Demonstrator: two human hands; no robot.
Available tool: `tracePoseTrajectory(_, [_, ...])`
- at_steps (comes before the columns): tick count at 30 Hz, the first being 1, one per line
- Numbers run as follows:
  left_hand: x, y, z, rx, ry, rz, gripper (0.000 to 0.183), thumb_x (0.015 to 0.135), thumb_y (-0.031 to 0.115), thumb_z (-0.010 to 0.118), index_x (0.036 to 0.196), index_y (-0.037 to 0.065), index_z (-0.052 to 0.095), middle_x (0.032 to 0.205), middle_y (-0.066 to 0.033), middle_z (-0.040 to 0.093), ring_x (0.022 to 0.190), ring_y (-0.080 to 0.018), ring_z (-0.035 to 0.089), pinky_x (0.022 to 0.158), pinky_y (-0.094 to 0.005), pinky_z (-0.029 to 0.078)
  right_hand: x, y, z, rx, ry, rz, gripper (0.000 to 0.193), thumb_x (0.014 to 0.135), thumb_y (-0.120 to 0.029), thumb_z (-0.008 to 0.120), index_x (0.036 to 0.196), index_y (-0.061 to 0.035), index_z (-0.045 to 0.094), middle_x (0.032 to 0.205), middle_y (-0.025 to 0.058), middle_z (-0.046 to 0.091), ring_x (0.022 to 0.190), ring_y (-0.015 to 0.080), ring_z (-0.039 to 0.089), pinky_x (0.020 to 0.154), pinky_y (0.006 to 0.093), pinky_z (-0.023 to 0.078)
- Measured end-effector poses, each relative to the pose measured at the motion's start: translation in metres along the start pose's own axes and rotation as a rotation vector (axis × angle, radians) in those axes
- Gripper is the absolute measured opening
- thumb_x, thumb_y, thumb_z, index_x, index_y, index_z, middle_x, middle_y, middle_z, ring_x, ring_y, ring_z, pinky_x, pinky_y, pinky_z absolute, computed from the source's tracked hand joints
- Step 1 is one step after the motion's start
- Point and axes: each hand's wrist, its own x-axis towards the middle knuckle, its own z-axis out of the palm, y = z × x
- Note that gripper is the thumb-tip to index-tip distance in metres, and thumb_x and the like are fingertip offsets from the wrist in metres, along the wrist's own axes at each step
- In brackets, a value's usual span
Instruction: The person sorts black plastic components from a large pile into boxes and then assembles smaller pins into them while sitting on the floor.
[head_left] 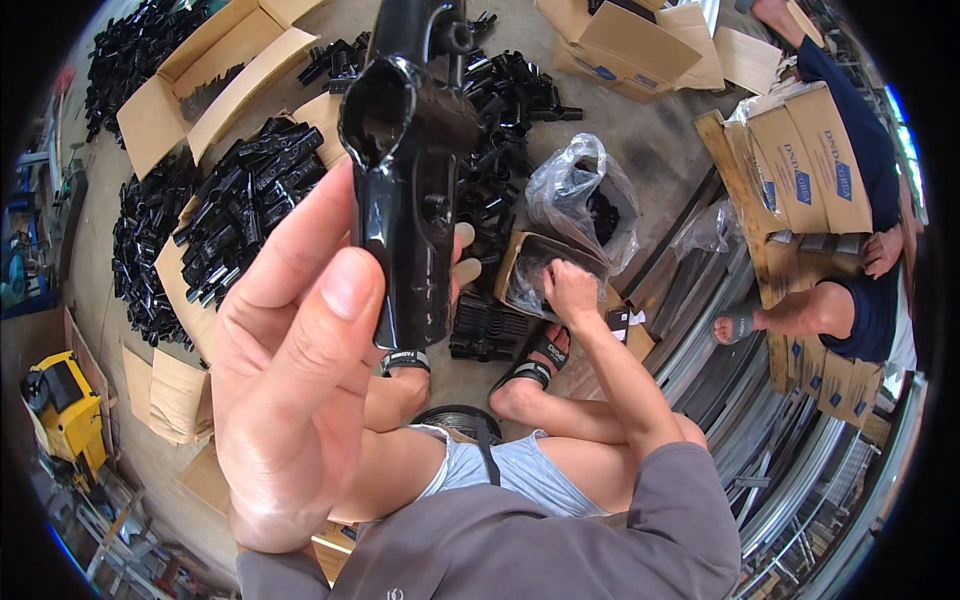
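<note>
Close in front of me, my left hand (300, 340) grips a glossy black metal pipe fitting (410, 210) between thumb and fingers. It is upright, with a round open socket on its side and small bosses along the edge. My right hand (574, 290) reaches down at a small cardboard box (515, 270) lined with clear plastic. Its fingers are bent inward, and whatever they may hold is hidden. Just behind that box stands a clear plastic bag (580, 190) with dark small parts inside. A stack of black fittings (487, 328) lies between my feet.
Large piles of black fittings (250, 200) cover the floor at left and ahead. An open carton (215, 85) stands far left, another (635, 50) far right. Long metal bars (690, 290) lie at right, near cartons (805, 160) and a seated person. A yellow machine (75, 410) is at left.
</note>
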Motion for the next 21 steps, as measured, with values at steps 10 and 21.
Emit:
tracePoseTrajectory(10, [-0.001,-0.009,0.012,0.02,-0.013,-0.021,0.057,0.105,0.02,0.061,0.153,-0.007,0.044,0.143,-0.0286,0.058,0.124,-0.0313,0.066,0.104,-0.0388,0.057,0.009,0.006,0.051,0.332,0.068,0.509,0.023,0.086,-0.021,0.071,0.103,-0.0069,0.078,0.097,0.024,0.075,0.099,0.0432,0.072,0.09,0.0499,0.055])
tracePoseTrajectory(21, [-0.003,-0.015,0.015,-0.065,-0.028,-0.029,0.047,0.102,0.011,0.067,0.146,-0.002,0.056,0.125,-0.0151,0.072,0.11,-0.0203,0.072,0.097,-0.034,0.059,-0.006,0.009,0.051,0.282,0.117,0.461,0.026,0.091,-0.009,0.057,0.111,-0.0034,0.073,0.106,0.0264,0.073,0.103,0.0466,0.07,0.094,0.0531,0.055])
